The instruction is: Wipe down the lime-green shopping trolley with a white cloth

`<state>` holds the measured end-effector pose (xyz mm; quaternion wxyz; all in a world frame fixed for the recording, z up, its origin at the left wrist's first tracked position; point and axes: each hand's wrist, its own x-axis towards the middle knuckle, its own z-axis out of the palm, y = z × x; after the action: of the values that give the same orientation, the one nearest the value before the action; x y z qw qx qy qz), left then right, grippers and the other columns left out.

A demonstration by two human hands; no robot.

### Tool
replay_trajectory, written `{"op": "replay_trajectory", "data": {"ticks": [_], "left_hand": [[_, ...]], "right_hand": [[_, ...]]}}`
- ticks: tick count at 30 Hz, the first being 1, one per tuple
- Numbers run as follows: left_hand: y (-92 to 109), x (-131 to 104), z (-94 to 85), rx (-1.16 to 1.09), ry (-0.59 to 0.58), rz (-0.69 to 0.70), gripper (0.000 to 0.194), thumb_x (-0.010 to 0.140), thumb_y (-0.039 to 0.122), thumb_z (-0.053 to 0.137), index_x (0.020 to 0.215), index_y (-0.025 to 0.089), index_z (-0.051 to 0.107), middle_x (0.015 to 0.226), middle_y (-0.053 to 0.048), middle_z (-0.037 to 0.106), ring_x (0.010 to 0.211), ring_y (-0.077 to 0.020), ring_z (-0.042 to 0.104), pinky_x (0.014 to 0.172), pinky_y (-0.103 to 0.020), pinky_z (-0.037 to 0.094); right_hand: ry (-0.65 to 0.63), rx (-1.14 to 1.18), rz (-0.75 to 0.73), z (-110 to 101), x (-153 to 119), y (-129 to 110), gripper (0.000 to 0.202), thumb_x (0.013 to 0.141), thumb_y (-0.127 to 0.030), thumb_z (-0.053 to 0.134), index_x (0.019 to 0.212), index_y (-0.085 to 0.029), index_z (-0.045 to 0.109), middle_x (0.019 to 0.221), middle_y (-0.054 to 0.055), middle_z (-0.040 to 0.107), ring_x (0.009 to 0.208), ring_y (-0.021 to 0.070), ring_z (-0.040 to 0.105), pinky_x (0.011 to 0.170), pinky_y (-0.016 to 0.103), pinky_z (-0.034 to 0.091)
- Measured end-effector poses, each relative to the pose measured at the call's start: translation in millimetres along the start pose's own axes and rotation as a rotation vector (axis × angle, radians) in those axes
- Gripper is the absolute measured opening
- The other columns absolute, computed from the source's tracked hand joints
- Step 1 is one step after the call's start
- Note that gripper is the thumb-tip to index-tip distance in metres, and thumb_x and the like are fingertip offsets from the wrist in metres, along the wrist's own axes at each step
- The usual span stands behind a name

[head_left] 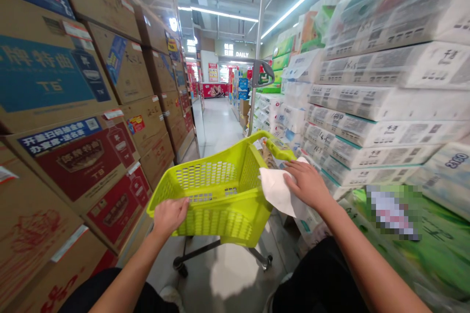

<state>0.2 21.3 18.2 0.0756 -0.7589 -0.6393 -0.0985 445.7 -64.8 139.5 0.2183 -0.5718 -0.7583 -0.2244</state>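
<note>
A lime-green shopping cart (216,220) stands sideways in front of me, and its slotted basket shows no goods inside. My left hand (171,216) is closed over the near rim of the basket, toward its left end. At the right end, my right hand (307,183) holds a white wipe (281,190) against the end of the green handle (278,148). The wipe hangs loosely below the fingers; whether it is paper or cloth I cannot tell. My right palm and part of the handle are hidden.
Stacked cardboard cartons (93,156) line the left side. Wrapped packs of tissue paper (370,98) rise on the right, with a green package (429,234) lower down. A metal pole (258,34) stands behind the cart. The aisle floor (220,117) stretches away to a red display (215,90).
</note>
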Motion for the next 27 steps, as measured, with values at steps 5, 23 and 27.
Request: {"op": "replay_trajectory", "data": {"ticks": [5,23,27], "left_hand": [[-20.9,12.7,-5.6,0.010,0.080,0.096,0.060,0.098,0.043,0.017,0.081,0.018,0.069,0.091,-0.011,0.074,0.089,-0.0289,0.068,0.078,-0.038,0.046],[202.4,-75.7,-159.5,-0.690,0.349,0.391,0.040,0.086,0.035,0.057,0.124,0.023,0.053,0.119,-0.011,0.062,0.110,-0.0279,0.059,0.095,-0.045,0.048],[198.3,-80.6,-147.3,-0.542,0.308,0.394,0.025,0.084,0.031,0.056,0.108,0.024,0.059,0.092,-0.006,0.067,0.088,-0.0250,0.064,0.083,-0.044,0.047]], "right_hand": [[0.064,0.165,0.008,-9.9,-5.8,-32.4,0.037,0.101,-0.034,0.039,0.095,-0.020,0.072,0.099,0.009,0.075,0.099,0.0244,0.066,0.095,0.040,0.044],[0.384,1.941,0.973,-23.4,47.4,17.6,0.030,0.090,-0.028,0.039,0.099,-0.019,0.066,0.086,0.005,0.075,0.090,0.0233,0.071,0.088,0.044,0.058],[0.599,1.941,0.949,-29.1,47.6,39.8,0.028,0.084,-0.027,0.041,0.091,-0.019,0.067,0.083,0.005,0.074,0.090,0.0244,0.071,0.091,0.045,0.056]]}}
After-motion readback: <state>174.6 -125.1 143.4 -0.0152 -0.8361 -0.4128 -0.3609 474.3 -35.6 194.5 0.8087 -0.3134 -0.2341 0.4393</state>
